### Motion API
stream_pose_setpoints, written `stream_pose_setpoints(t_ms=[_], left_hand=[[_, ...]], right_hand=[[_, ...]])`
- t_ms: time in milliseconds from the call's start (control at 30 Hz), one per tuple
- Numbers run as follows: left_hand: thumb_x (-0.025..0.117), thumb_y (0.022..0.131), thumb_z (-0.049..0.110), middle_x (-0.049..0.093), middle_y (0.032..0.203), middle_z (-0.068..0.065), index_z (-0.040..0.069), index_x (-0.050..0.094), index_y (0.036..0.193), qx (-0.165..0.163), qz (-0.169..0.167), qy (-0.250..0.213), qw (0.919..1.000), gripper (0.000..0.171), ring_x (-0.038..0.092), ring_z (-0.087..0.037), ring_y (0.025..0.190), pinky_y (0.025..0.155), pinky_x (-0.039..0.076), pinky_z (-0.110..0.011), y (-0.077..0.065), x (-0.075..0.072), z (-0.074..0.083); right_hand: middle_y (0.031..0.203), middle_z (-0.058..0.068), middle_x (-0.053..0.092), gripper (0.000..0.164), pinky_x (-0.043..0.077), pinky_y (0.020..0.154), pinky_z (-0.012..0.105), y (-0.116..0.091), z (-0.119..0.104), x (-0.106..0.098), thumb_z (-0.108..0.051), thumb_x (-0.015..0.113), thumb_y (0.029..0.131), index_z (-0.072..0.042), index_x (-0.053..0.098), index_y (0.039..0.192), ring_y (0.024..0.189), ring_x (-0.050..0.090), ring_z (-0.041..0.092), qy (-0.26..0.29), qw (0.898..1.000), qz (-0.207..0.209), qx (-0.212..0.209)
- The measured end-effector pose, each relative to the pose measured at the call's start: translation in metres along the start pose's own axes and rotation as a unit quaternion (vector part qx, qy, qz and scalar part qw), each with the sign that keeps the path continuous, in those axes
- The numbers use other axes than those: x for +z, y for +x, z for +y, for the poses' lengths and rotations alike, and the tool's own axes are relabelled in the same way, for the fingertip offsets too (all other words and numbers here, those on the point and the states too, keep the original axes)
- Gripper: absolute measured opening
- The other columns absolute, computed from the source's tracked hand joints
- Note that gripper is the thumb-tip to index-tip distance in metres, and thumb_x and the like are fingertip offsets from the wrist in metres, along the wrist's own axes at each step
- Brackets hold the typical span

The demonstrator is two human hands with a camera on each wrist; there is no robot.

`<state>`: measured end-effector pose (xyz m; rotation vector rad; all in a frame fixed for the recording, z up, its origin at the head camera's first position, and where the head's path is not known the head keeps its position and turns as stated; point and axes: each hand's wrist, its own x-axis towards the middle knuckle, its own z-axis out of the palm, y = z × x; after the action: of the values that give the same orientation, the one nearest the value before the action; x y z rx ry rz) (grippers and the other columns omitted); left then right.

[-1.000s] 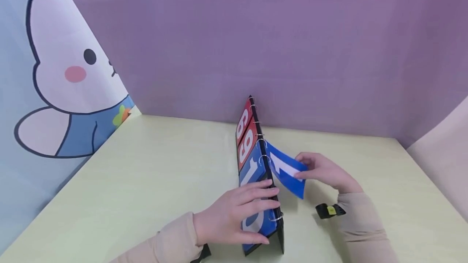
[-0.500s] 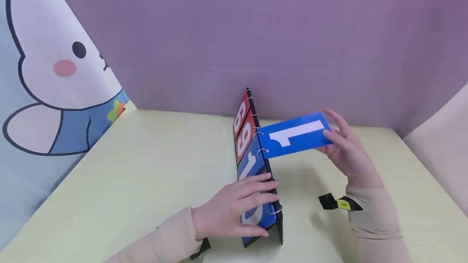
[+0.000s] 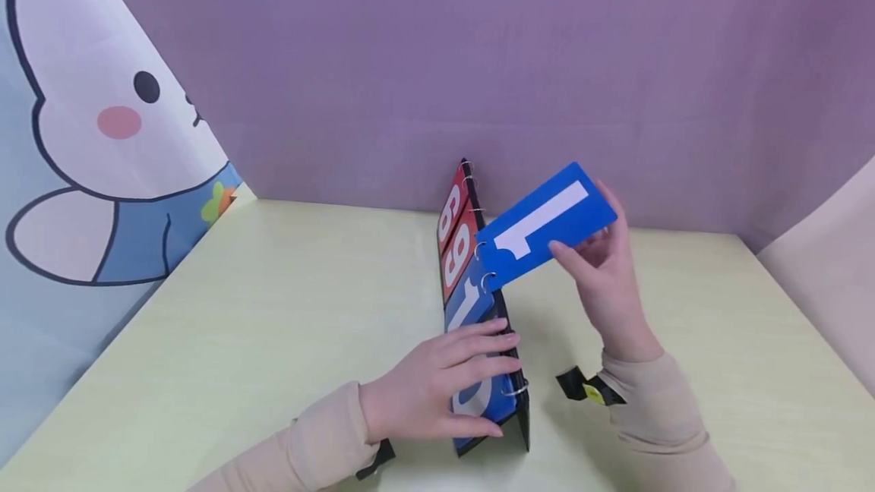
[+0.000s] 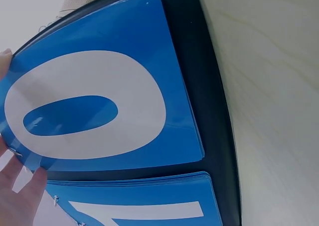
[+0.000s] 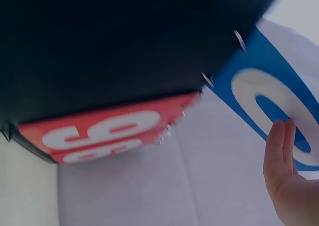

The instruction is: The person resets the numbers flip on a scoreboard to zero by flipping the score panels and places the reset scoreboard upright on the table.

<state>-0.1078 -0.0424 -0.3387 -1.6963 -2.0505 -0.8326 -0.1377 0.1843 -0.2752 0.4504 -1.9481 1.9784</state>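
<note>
A black flip scoreboard (image 3: 524,431) stands on the table like a tent, seen nearly end-on, with number cards on metal rings. My left hand (image 3: 437,389) rests on it, fairly straight fingers reaching the top edge, thumb near the close end. Under that hand lies a blue 0 card (image 4: 144,32). My right hand (image 3: 608,287) pinches the free end of a blue number card (image 3: 581,226) showing a white 1, raised above the rings and slanting up to the right. Its reverse carries a 0 in the right wrist view, where right-hand fingers (image 5: 275,154) touch it.
Two red cards (image 3: 457,253) hang at the scoreboard's far end. The pale table (image 3: 328,287) runs back to a purple backdrop (image 3: 437,59). At left hangs a cloth with a cartoon figure (image 3: 82,173). A black strap (image 3: 574,384) juts from the right wrist.
The right hand has lifted the blue 1 card from low on the scoreboard's right side to above its top edge, then swung it slightly leftward. The left hand stays on the board.
</note>
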Motion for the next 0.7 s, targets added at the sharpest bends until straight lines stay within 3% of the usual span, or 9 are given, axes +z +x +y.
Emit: stream_pose_setpoints(t_ms=[167,400,700], left_hand=[[0.077,0.078,0.036,0.048,0.141,-0.009,0.009,0.049,0.132,-0.004,-0.006,-0.002,1.0000,0.067,0.039,-0.023,0.136,0.110,0.036,-0.033,0.001,0.000,0.000],[0.078,0.078,0.036,0.048,0.141,-0.009,0.008,0.049,0.132,0.002,-0.007,0.004,1.0000,0.067,0.039,-0.023,0.136,0.111,0.035,-0.032,0.002,0.000,-0.002],[0.079,0.077,0.037,0.049,0.140,-0.010,0.008,0.050,0.130,0.014,0.010,0.016,0.9997,0.068,0.041,-0.026,0.134,0.111,0.034,-0.031,0.000,0.000,0.000]], right_hand=[[0.136,0.017,0.044,0.074,0.051,0.089,0.021,0.000,0.012,0.014,0.003,0.060,0.088,-0.014,0.019,0.147,0.112,0.056,0.020,-0.079,0.996,-0.049,0.006],[0.146,0.019,0.034,0.074,0.043,0.099,0.047,0.000,0.020,0.020,-0.003,0.055,0.092,-0.012,0.010,0.150,0.125,0.046,0.040,-0.092,0.988,-0.116,0.041],[0.146,0.017,0.036,0.077,0.041,0.099,0.059,0.001,0.028,0.023,-0.004,0.063,0.088,-0.011,0.017,0.149,0.125,0.046,0.041,-0.123,0.979,-0.156,0.037]])
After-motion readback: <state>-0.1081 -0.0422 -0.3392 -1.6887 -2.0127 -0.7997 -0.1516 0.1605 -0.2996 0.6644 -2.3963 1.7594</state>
